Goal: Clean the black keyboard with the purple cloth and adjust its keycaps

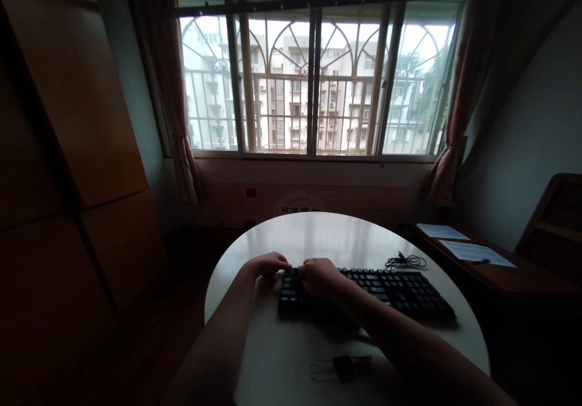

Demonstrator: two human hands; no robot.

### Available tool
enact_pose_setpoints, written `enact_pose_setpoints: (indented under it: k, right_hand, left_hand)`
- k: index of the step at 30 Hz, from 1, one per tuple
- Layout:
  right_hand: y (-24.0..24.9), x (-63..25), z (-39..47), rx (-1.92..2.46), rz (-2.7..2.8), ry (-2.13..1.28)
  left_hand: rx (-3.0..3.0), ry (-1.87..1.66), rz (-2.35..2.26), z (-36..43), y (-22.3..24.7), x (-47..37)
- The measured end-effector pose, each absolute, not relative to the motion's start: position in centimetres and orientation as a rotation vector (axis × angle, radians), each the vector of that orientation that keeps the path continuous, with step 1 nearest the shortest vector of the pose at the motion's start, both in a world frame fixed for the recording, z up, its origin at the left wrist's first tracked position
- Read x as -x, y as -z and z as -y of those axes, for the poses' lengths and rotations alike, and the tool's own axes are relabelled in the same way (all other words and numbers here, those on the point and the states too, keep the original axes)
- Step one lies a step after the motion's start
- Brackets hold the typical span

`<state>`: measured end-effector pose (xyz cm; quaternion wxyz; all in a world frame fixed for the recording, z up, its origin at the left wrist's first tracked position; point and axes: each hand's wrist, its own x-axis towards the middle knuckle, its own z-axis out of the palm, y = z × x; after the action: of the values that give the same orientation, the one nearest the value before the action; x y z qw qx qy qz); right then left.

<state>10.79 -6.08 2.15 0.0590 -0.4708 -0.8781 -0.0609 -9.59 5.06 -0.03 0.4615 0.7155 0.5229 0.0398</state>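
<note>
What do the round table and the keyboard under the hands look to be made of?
Table: smooth, glossy white top, likely laminate or painted board, since it mirrors the window light. Keyboard: matte black, probably plastic, with separate raised keys and no shine. The dim light leaves both uncertain.

Round white table [318, 230], glossy top, reflecting the window light along its far half. Lying on it:

- Black keyboard [391, 291], full width, set slantwise from centre toward the right edge, its left end near mid-table.
- Black cable [406, 262], loosely coiled, just behind the keyboard's far edge, right of centre; whether it joins the keyboard cannot be told.
- Small dark tool with a wire loop [342, 366], flat on the near part of the top, apart from the keyboard; too dim to identify further.

Brown side desk [500, 276], right of the table, lower and darker. Lying on it:

- Two white paper sheets [475, 252], side by side, flat.
</note>
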Motion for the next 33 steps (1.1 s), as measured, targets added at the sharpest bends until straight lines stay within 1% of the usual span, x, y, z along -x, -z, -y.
enact_pose_setpoints:
  k: [7, 24, 33]
  right_hand:
    - [-2.21, -11.26, 6.11, 1.34, 2.724, 0.118]
    - [-2.31, -10.62, 6.55, 1.527, 2.612, 0.062]
    - [-2.34, -10.38, 6.83, 1.529, 2.606, 0.153]
  left_hand:
    - [-1.742, -0.101, -1.268, -5.71, 0.68, 9.83]
    - [-1.764, -0.1, -1.279, -5.16, 0.16, 9.67]
    - [-1.754, -0.098, -1.301, -5.19, 0.18, 9.58]
